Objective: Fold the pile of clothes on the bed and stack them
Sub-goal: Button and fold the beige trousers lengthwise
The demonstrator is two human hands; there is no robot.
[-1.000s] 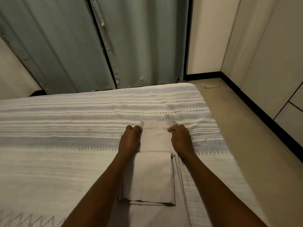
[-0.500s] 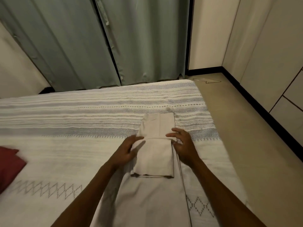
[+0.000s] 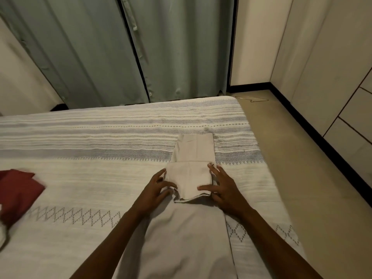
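A long beige garment [image 3: 193, 152] lies lengthwise on the striped bed cover [image 3: 100, 137], its far end doubled back into a short flap [image 3: 190, 178]. My left hand [image 3: 157, 188] holds the flap's left edge, thumb on top and fingers at the side. My right hand [image 3: 223, 186] holds the right edge, thumb laid across the top of the flap and fingers spread along its side. The near part of the garment [image 3: 181, 238] runs flat between my forearms to the bottom of the view.
A dark red garment [image 3: 18, 190] lies at the bed's left edge, with a bit of white cloth [image 3: 3, 234] below it. Green curtains [image 3: 161, 47] hang behind the bed. Beige floor [image 3: 302, 158] and cupboard doors [image 3: 332, 67] are on the right; a wire hanger [image 3: 251, 99] lies on the floor.
Both hands have come back toward me along the garment, from its far end to the flap, and the folded flap has become shorter. The view has tipped, bringing the red garment into sight.
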